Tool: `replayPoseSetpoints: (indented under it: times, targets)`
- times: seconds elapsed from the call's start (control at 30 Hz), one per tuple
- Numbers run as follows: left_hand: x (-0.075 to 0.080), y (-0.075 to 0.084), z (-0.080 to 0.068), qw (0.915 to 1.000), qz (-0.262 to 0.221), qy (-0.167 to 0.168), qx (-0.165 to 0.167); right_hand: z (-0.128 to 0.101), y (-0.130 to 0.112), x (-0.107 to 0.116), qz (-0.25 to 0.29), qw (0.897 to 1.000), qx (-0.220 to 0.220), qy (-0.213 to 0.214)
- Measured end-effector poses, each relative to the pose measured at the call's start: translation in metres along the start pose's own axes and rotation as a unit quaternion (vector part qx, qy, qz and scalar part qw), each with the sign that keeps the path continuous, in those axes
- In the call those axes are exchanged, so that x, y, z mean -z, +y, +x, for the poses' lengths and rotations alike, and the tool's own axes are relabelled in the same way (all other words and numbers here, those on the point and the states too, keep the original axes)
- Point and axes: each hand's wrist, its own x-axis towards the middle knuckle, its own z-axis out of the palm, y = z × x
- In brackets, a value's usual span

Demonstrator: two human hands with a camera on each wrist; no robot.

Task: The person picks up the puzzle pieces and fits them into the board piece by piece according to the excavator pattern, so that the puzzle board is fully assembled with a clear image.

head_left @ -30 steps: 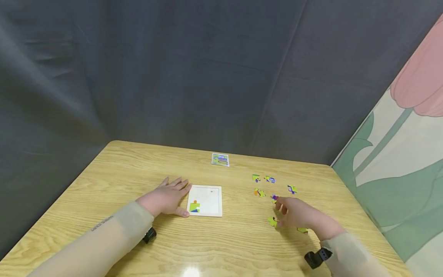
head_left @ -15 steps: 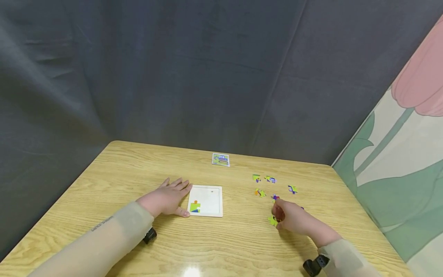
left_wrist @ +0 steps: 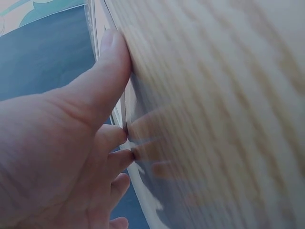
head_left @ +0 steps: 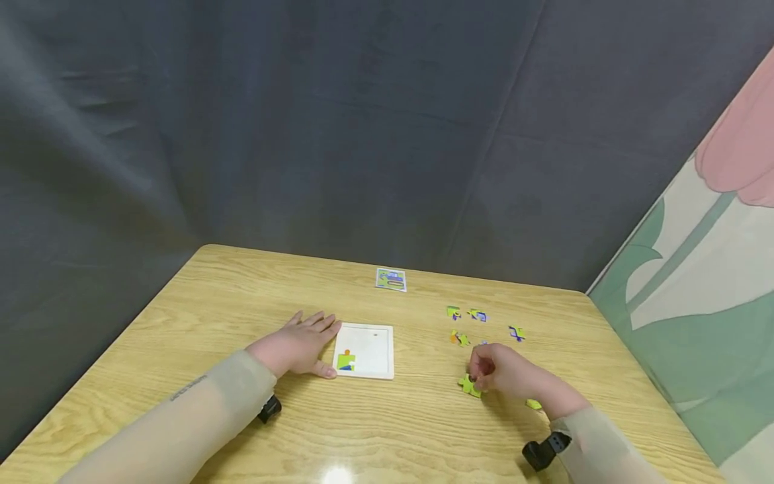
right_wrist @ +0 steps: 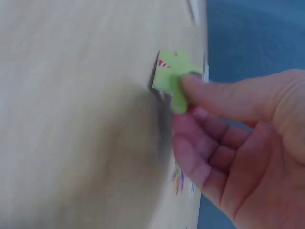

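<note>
My right hand [head_left: 508, 372] pinches a green puzzle piece [right_wrist: 172, 72] between thumb and curled fingers, close over the table; a small red-and-white mark shows on the piece in the right wrist view. On the left, my left hand [head_left: 295, 346] lies with fingers spread, its thumb and fingertips at the left edge of a white square puzzle tray [head_left: 377, 374]. One green piece [head_left: 345, 360] with an orange knob and a blue patch sits in the tray's near left corner. In the left wrist view the thumb [left_wrist: 107, 67] rests along the tray's edge.
Several loose puzzle pieces lie beyond the right hand, among them a green and orange one [head_left: 461, 339] and a blue and green one [head_left: 517, 333]. Another green piece [head_left: 533, 404] is partly under the right wrist. A picture card [head_left: 391, 279] lies near the table's back edge.
My right hand has closed on the green piece and moved slightly left with it. The left hand keeps its place at the tray. The head view has shifted a little.
</note>
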Motion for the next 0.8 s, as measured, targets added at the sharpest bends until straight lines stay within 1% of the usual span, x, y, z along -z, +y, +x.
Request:
replayPoseSetpoints:
  times: [0.07,0.13,0.23,0.37,0.5,0.63,0.73,0.8]
  targets:
    - [0.0,0.0,0.001,1.0,-0.001,0.001,0.0,0.013,-0.007,0.0,0.059,0.998,0.005,-0.003]
    - [0.0,0.0,0.002,1.0,0.001,0.0,0.002,0.029,-0.015,-0.004,0.104,0.994,0.014,0.008]
    - [0.001,0.002,0.004,0.9999,-0.004,-0.008,0.006,0.056,-0.031,-0.019,0.129,0.991,0.014,0.041]
    - [0.004,0.005,0.008,0.9997,-0.005,-0.02,0.014,0.087,-0.048,-0.043,0.131,0.989,0.002,0.062]
    - [0.006,0.009,0.014,0.9992,-0.004,-0.025,0.03,0.109,-0.06,-0.062,0.125,0.99,-0.019,0.054]
    - [0.008,0.011,0.019,0.9988,-0.002,-0.026,0.042,0.123,-0.068,-0.074,0.092,0.995,-0.019,0.036]
    - [0.011,0.013,0.022,0.9986,-0.006,-0.026,0.045,0.128,-0.07,-0.077,0.066,0.997,-0.012,0.029]
    - [0.012,0.014,0.023,0.9984,-0.006,-0.028,0.048,0.129,-0.07,-0.077,0.058,0.998,-0.014,0.027]
